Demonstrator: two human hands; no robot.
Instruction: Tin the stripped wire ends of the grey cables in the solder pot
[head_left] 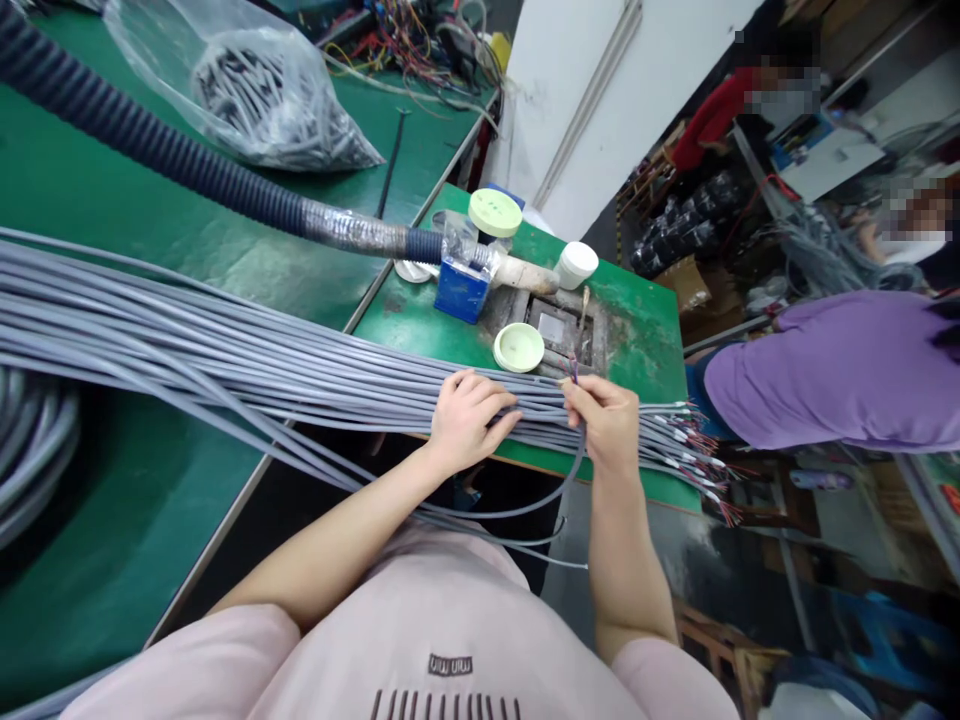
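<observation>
A thick bundle of grey cables (300,360) runs across the green table, its stripped ends with thin coloured wires (697,450) fanned out at the right. My left hand (474,415) rests on top of the bundle, fingers spread and slightly bent. In my right hand (609,415) one grey cable (574,475) is pinched close to its end, which points up with thin dark and reddish wires showing. That cable curves down below the hand and back to the left. Just beyond my hands sit a pale green dish (519,347) and a dirty metal plate (553,328).
A ribbed black hose (187,165) ends at a blue box (460,290). Near it stand a white jar (576,264) and a lidded tub (495,212). A plastic bag of grey pieces (277,100) lies at the back left. A person in purple (832,370) is close on the right.
</observation>
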